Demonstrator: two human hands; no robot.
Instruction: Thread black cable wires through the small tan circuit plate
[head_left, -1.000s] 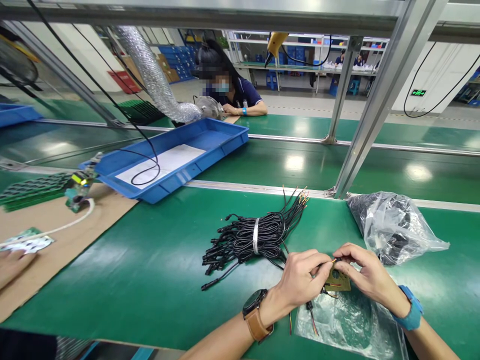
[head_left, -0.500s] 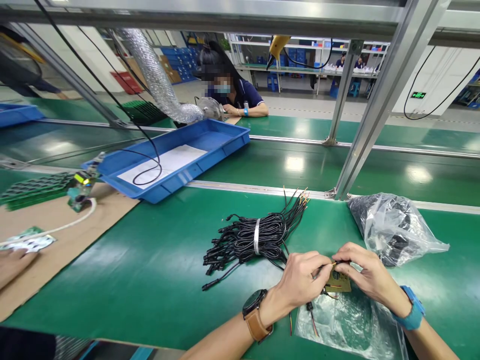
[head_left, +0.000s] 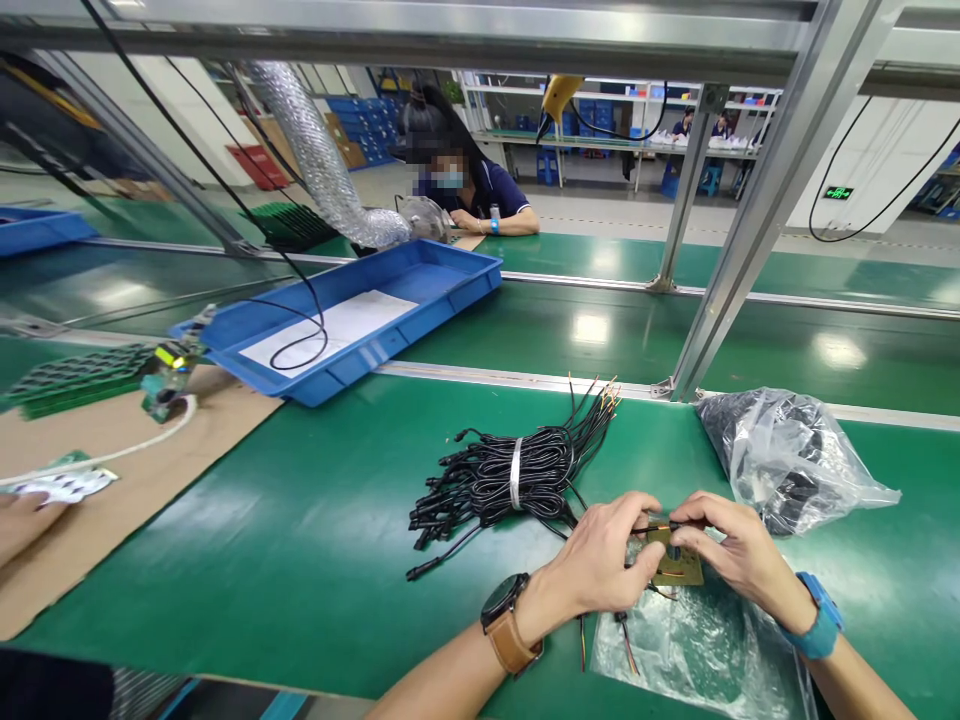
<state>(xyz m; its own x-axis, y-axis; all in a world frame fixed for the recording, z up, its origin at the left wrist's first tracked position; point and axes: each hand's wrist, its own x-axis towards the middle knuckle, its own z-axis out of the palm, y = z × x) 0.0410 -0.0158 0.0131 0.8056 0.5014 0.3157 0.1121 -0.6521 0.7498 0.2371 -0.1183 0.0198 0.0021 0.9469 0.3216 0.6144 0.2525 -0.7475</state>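
Black cable with thin coloured wire ends runs between my two hands, over a small brown board (head_left: 681, 570) on a clear plastic bag (head_left: 697, 640). My left hand (head_left: 604, 555), with a watch on its wrist, curls round the cable, thumb and fingers slightly parted. My right hand (head_left: 731, 545), with a blue band on the wrist, pinches the cable's other side near the wire ends. To the left lies a bundle of black cables (head_left: 525, 470) tied with a white band. Short wire ends stick out beneath my left hand.
A clear bag of black parts (head_left: 795, 455) lies at the right. A blue tray (head_left: 450, 290) holds white paper at the back left. Metal posts (head_left: 742, 220) rise behind the bench. A co-worker's hand (head_left: 26, 525) is at the far left; another person sits opposite.
My left hand's thumb and fingers have spread apart a little and moved slightly left, showing more of the cable and board. My right hand has barely moved.
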